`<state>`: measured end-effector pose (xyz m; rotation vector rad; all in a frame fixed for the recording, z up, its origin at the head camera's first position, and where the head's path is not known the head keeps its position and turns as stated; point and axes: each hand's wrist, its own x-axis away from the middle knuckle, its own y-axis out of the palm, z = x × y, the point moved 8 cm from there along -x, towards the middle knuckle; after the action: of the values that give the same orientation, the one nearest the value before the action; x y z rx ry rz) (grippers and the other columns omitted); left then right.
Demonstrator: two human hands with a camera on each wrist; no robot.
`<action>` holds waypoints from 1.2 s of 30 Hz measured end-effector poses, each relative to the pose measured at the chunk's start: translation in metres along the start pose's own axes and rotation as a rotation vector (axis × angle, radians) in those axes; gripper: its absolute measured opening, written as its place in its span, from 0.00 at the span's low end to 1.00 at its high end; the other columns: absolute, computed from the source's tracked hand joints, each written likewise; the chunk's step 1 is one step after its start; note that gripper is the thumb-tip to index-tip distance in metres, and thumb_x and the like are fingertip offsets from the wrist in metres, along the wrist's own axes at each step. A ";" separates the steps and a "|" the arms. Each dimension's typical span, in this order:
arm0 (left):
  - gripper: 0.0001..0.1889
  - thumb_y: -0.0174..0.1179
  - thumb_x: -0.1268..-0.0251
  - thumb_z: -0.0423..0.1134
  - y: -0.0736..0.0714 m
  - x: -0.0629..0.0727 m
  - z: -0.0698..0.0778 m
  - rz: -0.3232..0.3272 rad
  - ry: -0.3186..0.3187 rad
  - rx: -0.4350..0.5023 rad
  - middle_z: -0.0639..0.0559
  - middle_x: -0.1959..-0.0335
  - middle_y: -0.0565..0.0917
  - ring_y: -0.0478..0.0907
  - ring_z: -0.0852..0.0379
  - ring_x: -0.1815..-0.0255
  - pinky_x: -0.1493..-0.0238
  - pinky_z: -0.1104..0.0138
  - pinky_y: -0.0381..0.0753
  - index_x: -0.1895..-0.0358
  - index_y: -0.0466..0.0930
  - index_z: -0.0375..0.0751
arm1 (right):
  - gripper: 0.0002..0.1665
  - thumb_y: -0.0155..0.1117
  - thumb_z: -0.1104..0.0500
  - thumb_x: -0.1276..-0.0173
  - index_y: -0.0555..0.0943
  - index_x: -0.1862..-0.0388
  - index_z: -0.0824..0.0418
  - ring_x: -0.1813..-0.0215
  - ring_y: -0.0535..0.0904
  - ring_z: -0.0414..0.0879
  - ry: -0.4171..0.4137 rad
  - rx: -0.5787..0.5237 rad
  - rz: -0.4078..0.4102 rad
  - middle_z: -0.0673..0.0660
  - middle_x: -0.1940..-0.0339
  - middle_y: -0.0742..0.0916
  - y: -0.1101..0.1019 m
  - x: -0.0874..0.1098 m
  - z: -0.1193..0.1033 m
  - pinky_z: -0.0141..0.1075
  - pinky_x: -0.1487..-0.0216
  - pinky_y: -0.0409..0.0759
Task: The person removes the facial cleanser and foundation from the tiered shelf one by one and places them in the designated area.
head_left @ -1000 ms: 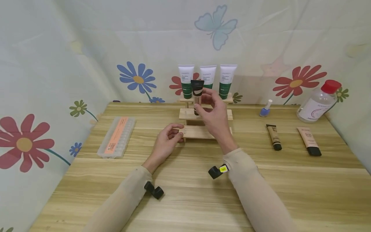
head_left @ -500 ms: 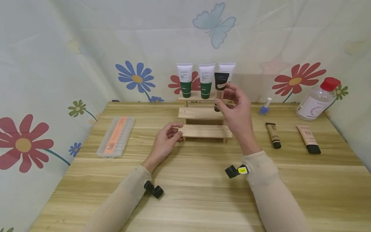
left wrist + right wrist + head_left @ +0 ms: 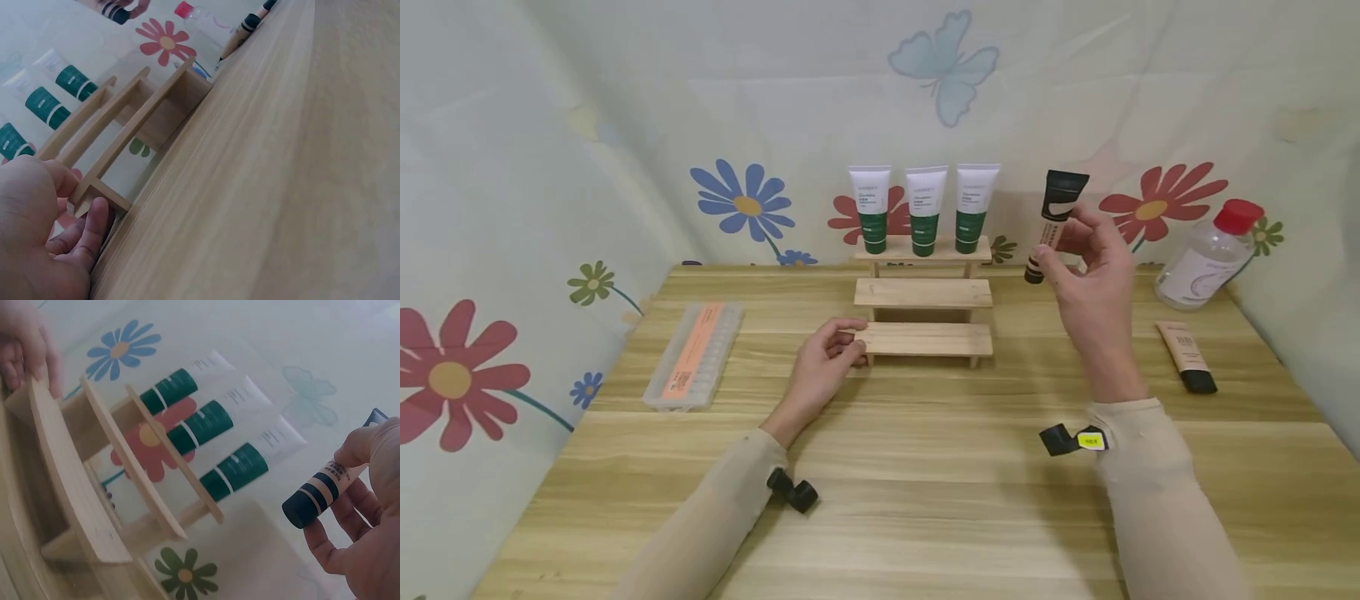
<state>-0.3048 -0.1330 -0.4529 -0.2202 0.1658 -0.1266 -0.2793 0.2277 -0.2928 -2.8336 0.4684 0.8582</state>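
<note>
My right hand (image 3: 1097, 279) pinches a small beige and black cosmetic tube (image 3: 1063, 190) between thumb and fingers, in the air right of the stand. The tube's round black cap (image 3: 300, 512) points down. At the left end of the lowest step, my left hand (image 3: 822, 367) grips the three-tier wooden display stand (image 3: 925, 338), its thumb and fingers around the step's end in the left wrist view. Three white and green squeeze tubes (image 3: 927, 204) stand cap-down in a row on the top tier. Both lower tiers are bare.
A clear plastic case (image 3: 694, 357) with an orange label lies at left. On the right lie a pink BB cream tube (image 3: 1185, 357) and a clear bottle (image 3: 1202, 258) with a red cap stands behind it. A flower-printed curtain (image 3: 760, 92) hangs behind the table (image 3: 880, 517).
My right hand has carried the beige and black tube rightward from in front of the stand, and now covers the nail polish and another tan tube. My left hand stays on the stand.
</note>
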 end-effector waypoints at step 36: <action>0.14 0.64 0.16 0.35 -0.001 -0.001 -0.004 0.006 -0.005 0.023 0.40 0.51 0.86 0.89 0.43 0.53 0.49 0.61 0.94 0.35 0.86 0.45 | 0.39 0.72 0.65 0.21 0.70 0.16 0.63 0.50 0.83 0.40 0.251 0.273 -0.244 0.67 0.43 0.85 -0.024 0.063 0.090 0.19 0.56 0.84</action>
<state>-0.3061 -0.1343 -0.4564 -0.1971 0.1603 -0.1220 -0.2687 0.2546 -0.4015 -2.6767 0.2376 0.3645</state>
